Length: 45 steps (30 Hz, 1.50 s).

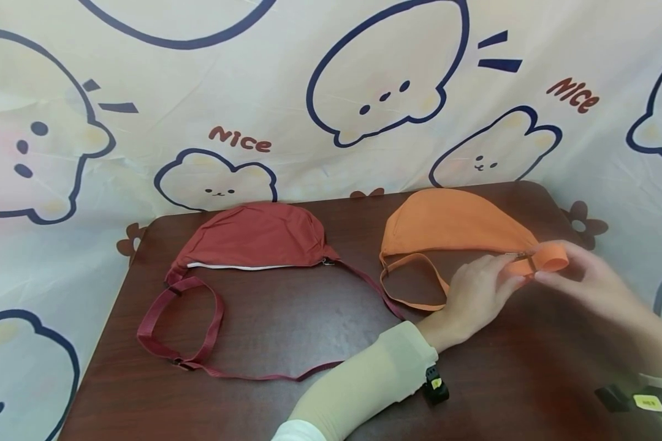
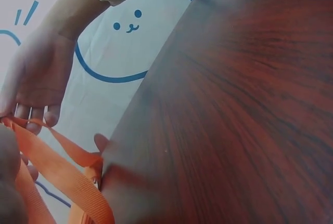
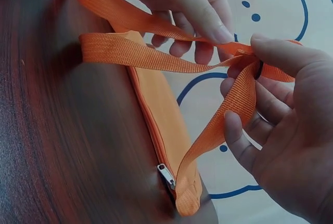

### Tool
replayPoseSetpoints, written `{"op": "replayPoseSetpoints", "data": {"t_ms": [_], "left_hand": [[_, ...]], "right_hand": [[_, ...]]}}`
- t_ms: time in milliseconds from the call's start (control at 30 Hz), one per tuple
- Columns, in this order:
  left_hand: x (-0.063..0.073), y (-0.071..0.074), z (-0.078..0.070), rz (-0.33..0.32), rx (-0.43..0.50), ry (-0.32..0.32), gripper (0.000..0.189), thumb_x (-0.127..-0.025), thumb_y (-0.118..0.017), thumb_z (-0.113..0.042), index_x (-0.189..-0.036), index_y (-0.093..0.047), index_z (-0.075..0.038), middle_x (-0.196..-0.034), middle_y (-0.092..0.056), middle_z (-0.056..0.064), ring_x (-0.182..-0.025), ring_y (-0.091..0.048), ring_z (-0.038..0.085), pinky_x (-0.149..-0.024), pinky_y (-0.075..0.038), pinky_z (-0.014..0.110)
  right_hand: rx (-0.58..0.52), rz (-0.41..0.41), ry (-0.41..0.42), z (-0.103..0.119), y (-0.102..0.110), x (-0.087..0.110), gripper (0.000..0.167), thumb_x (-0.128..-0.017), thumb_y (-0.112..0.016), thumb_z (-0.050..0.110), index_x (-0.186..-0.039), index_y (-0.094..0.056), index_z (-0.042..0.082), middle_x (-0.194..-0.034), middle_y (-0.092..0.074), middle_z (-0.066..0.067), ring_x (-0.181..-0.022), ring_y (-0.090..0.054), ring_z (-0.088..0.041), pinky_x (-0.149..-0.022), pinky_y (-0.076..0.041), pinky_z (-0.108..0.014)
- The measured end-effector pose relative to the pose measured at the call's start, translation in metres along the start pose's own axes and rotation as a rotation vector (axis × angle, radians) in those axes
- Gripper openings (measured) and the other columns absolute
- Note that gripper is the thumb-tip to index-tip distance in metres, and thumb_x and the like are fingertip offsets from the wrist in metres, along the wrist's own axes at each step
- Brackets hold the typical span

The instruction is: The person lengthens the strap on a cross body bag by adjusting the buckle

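Note:
An orange waist bag [image 1: 452,223] lies at the back right of the table, its zipper pull [image 3: 166,176] showing in the right wrist view. Both hands are at the bag's right end, over its orange strap [image 3: 151,57]. Thumb and fingers of my left hand [image 1: 474,294] pinch the strap beside a dark slider buckle [image 3: 258,70]. My right hand [image 1: 590,278] pinches the strap at that buckle, where a short loop of webbing stands up. In the left wrist view, the left hand [image 2: 9,180] is only a blurred part at the edge.
A red waist bag [image 1: 259,236] lies to the left, with its dark red strap [image 1: 212,318] looped towards me and passing behind my left forearm. Behind the brown table [image 1: 276,318] hangs a white cartoon-print cloth [image 1: 287,92].

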<state>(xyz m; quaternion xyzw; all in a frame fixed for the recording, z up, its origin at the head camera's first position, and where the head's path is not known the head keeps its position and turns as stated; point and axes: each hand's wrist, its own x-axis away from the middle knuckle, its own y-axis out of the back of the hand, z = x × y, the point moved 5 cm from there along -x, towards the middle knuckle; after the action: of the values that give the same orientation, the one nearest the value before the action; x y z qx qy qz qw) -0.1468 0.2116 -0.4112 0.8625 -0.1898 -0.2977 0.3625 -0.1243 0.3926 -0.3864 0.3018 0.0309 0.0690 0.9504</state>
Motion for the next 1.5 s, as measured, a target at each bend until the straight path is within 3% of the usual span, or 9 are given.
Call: {"op": "replayPoseSetpoints", "data": {"t_ms": [167, 367, 567, 733, 867, 967, 1167, 1500], "left_hand": [[0.0002, 0.0003, 0.0013, -0.011, 0.017, 0.023, 0.041, -0.101, -0.062, -0.041, -0.136, -0.060, -0.020, -0.095, -0.065, -0.014, -0.073, -0.046, -0.004, -0.067, -0.036, 0.007], [-0.0005, 0.0019, 0.0002, -0.038, 0.004, -0.004, 0.038, -0.103, -0.059, -0.041, -0.135, -0.063, -0.020, -0.110, -0.070, -0.012, -0.083, -0.053, -0.004, -0.079, -0.040, 0.007], [-0.0011, 0.0048, -0.0005, -0.057, 0.032, -0.026, 0.038, -0.102, -0.062, -0.040, -0.135, -0.063, -0.020, -0.116, -0.071, -0.012, -0.089, -0.056, -0.004, -0.083, -0.041, 0.006], [-0.0021, 0.0053, -0.0006, -0.051, 0.085, -0.039, 0.041, -0.100, -0.065, -0.038, -0.136, -0.062, -0.019, -0.097, -0.070, -0.012, -0.075, -0.049, -0.004, -0.071, -0.038, 0.004], [-0.0021, 0.0052, 0.0001, -0.048, 0.090, -0.046, 0.043, -0.099, -0.066, -0.037, -0.138, -0.061, -0.019, -0.106, -0.071, -0.011, -0.082, -0.054, -0.005, -0.078, -0.040, 0.003], [-0.0021, 0.0049, 0.0005, -0.036, 0.071, -0.044, 0.045, -0.100, -0.065, -0.039, -0.141, -0.060, -0.020, -0.125, -0.069, -0.011, -0.097, -0.060, -0.005, -0.090, -0.040, 0.005], [-0.0019, 0.0037, 0.0004, 0.004, 0.082, -0.054, 0.047, -0.101, -0.063, -0.038, -0.144, -0.058, -0.019, -0.135, -0.065, -0.010, -0.117, -0.059, -0.004, -0.099, -0.037, 0.007], [-0.0021, -0.0003, 0.0013, 0.030, 0.152, -0.042, 0.043, -0.101, -0.064, -0.035, -0.141, -0.060, -0.018, -0.130, -0.067, -0.009, -0.111, -0.059, -0.005, -0.096, -0.039, 0.006]], "right_hand": [[-0.027, 0.025, -0.011, 0.0001, 0.0001, 0.0013, 0.038, -0.099, -0.064, 0.003, -0.135, -0.053, 0.007, -0.118, -0.062, -0.008, -0.101, -0.061, -0.015, -0.084, -0.051, -0.019], [-0.039, 0.022, 0.014, -0.0001, 0.0010, 0.0029, 0.036, -0.099, -0.061, -0.001, -0.134, -0.054, 0.004, -0.114, -0.064, -0.008, -0.098, -0.063, -0.018, -0.084, -0.053, -0.021], [-0.051, 0.032, -0.037, -0.0021, -0.0002, 0.0007, 0.034, -0.099, -0.064, 0.004, -0.132, -0.057, 0.007, -0.114, -0.066, -0.007, -0.099, -0.063, -0.018, -0.083, -0.053, -0.023], [-0.005, 0.022, -0.001, -0.0039, -0.0012, -0.0015, 0.036, -0.096, -0.068, 0.002, -0.131, -0.060, 0.007, -0.112, -0.067, -0.007, -0.098, -0.062, -0.015, -0.083, -0.051, -0.019], [0.013, 0.010, 0.005, -0.0047, -0.0020, -0.0029, 0.036, -0.095, -0.071, 0.004, -0.129, -0.062, 0.008, -0.112, -0.068, -0.006, -0.097, -0.062, -0.016, -0.083, -0.052, -0.019], [0.021, 0.010, 0.002, -0.0045, -0.0026, -0.0025, 0.036, -0.095, -0.072, 0.006, -0.129, -0.063, 0.008, -0.113, -0.068, -0.004, -0.098, -0.063, -0.016, -0.084, -0.052, -0.019], [0.049, -0.005, 0.033, -0.0055, -0.0014, -0.0024, 0.038, -0.090, -0.075, -0.001, -0.126, -0.066, 0.006, -0.108, -0.071, -0.001, -0.094, -0.063, -0.012, -0.081, -0.051, -0.017], [0.050, -0.001, 0.039, -0.0045, -0.0018, -0.0014, 0.041, -0.088, -0.076, -0.003, -0.127, -0.067, 0.005, -0.108, -0.072, 0.001, -0.094, -0.064, -0.009, -0.080, -0.051, -0.016]]}}
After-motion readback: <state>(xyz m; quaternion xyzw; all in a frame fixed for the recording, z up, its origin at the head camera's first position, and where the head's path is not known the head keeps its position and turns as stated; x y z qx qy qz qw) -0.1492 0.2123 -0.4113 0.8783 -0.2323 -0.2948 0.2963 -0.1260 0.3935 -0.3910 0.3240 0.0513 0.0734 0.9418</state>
